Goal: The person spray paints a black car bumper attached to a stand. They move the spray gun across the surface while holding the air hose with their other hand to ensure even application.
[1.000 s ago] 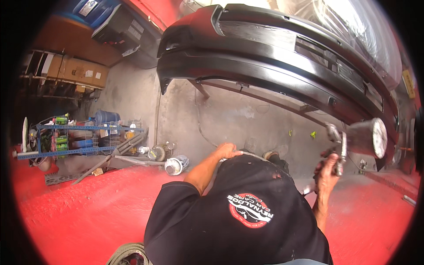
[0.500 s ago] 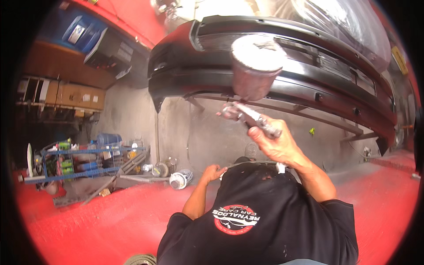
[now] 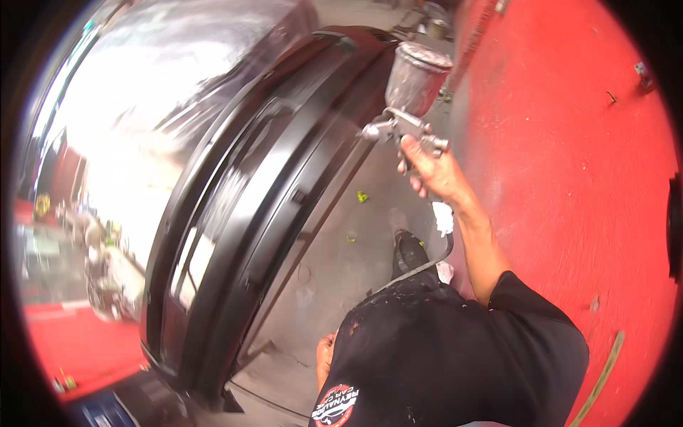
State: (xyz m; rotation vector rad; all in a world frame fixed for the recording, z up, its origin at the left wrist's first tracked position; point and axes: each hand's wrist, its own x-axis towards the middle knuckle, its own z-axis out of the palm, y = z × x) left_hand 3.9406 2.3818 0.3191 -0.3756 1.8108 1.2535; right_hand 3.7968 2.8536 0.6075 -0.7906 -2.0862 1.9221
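Observation:
My right hand [image 3: 442, 174] is wrapped around the handle of a spray gun [image 3: 395, 128], its thumb along the back. A paint-smeared cup [image 3: 416, 82] with a pale lid stands on top of the gun. The nozzle points left at the far end of a black car bumper [image 3: 274, 206], a short way off its surface. From below the gun, an air hose [image 3: 445, 252] with white wrapping runs down and across my waist. My left hand [image 3: 325, 354] hangs low beside my shirt, its fingers curled; my body partly hides it, and what it holds cannot be made out.
The bumper rests on a metal stand [image 3: 299, 249] over the grey floor. Behind it is a large shape under shiny plastic sheeting [image 3: 135, 92]. A red surface [image 3: 562, 164] spreads along my right, with a strip of hose [image 3: 601, 377] at its lower part.
My view has swung round to the right, so the bumper now runs down the left side. The spray gun is now by the bumper's far end. My left hand is lower and more hidden.

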